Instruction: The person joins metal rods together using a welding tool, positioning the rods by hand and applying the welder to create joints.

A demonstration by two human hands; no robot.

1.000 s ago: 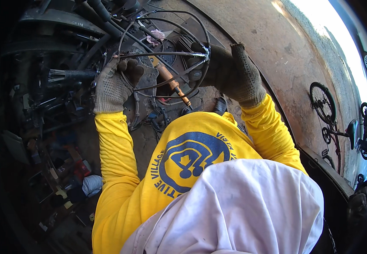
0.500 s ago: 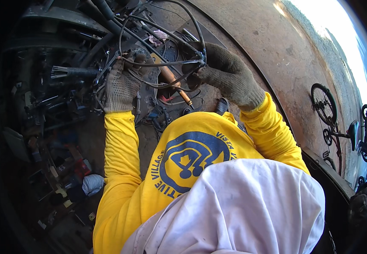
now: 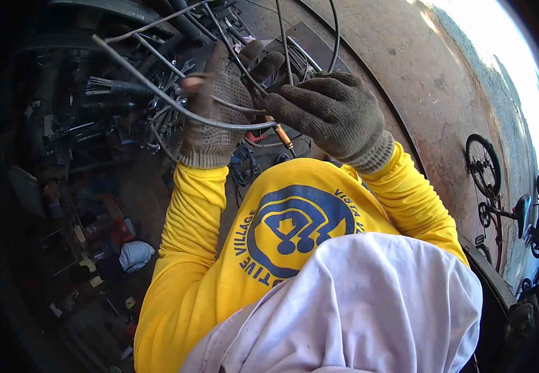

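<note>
A frame of bent thin metal rods (image 3: 142, 79) is held up in front of me, its curved rods spreading to both sides. My right hand (image 3: 341, 115), in a dark knit glove, is closed around the rods where they come together. My left hand (image 3: 220, 93), gloved with a bare thumb tip, is behind the left part of the frame with its fingers apart. It is slightly blurred, and whether it touches a rod is unclear. Below the hands, a tool with an orange-brown handle (image 3: 284, 135) shows partly, the rest hidden behind the right glove and rods.
Wrenches (image 3: 187, 66) and a bundle of thin rods (image 3: 98, 86) lie among metal clutter at left. A grey cloth bundle (image 3: 137, 255) is lower left. A bicycle (image 3: 486, 165) lies or stands on the ground at right.
The rod frame has been turned and now extends farther left and nearer. My left hand has moved right and its fingers have spread; my right hand has taken a new grip on the rods.
</note>
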